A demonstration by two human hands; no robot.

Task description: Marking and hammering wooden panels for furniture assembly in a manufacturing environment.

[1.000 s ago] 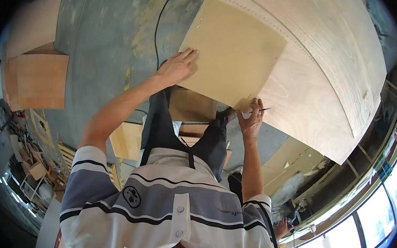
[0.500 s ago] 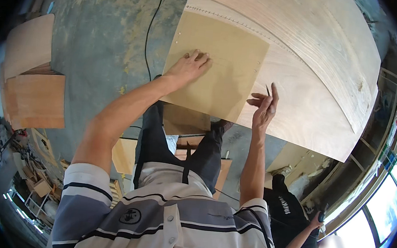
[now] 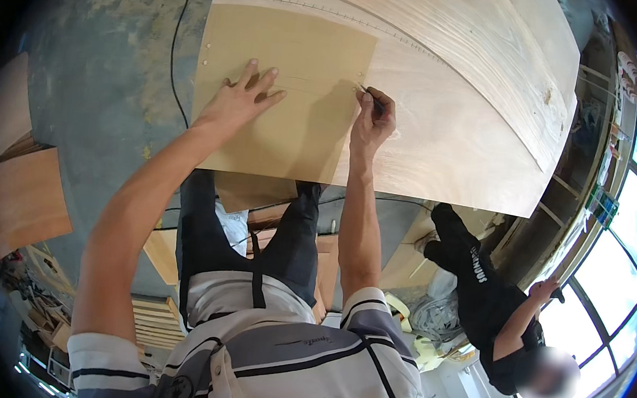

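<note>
A tan rectangular board (image 3: 286, 140) lies flat on a larger pale plywood sheet (image 3: 450, 146). Small holes show close to the board's left and right edges. My left hand (image 3: 238, 103) rests on the board's left half, fingers spread. At the right edge, my right hand (image 3: 373, 125) pinches a thin dark pencil (image 3: 364, 90). Its tip is down by the small holes there; whether it touches the surface I cannot tell. A few faint lines run across the board between my hands.
A curved plywood panel (image 3: 466, 38) lies across the far part of the sheet. On the floor at left are a black cable (image 3: 175, 45) and stacked wood panels (image 3: 23, 191). Another person in black (image 3: 490, 302) is at the lower right, near shelving and windows.
My right hand has gone from raised beside the board, pencil pointing up, to the board's right edge, pencil tip down. My left hand's fingers have spread wider. The whole view has shifted.
</note>
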